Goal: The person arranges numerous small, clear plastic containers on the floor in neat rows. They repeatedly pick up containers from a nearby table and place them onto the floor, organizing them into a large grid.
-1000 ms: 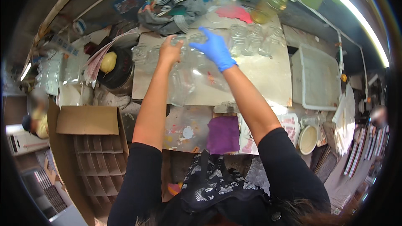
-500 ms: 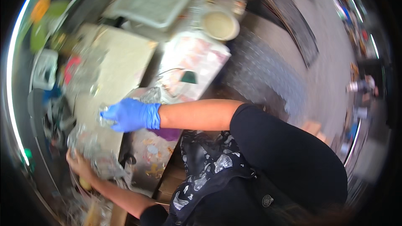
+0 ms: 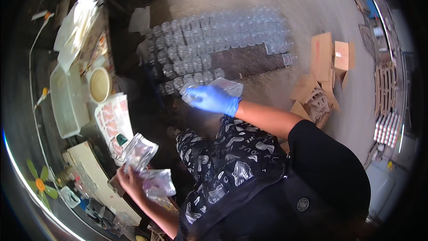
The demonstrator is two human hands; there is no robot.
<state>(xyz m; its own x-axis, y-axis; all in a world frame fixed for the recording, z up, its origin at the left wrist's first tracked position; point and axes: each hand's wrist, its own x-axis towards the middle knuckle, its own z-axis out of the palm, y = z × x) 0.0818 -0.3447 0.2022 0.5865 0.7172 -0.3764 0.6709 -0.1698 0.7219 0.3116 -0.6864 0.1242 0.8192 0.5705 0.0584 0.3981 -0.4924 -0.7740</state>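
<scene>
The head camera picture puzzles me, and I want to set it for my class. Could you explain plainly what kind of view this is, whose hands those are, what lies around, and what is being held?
This is one wide fisheye camera worn on a person's head, looking down, so straight edges bend near the rim. No machine is involved: both hands belong to the wearer. The right hand, in a blue glove, reaches out over the floor holding a clear plastic packet, just beside rows of similar clear packets laid out there. The left hand, bare, holds more clear packets near a cluttered table. On that side stand a round bowl and a pale tray. Opened cardboard boxes lie on the floor farther right.
</scene>
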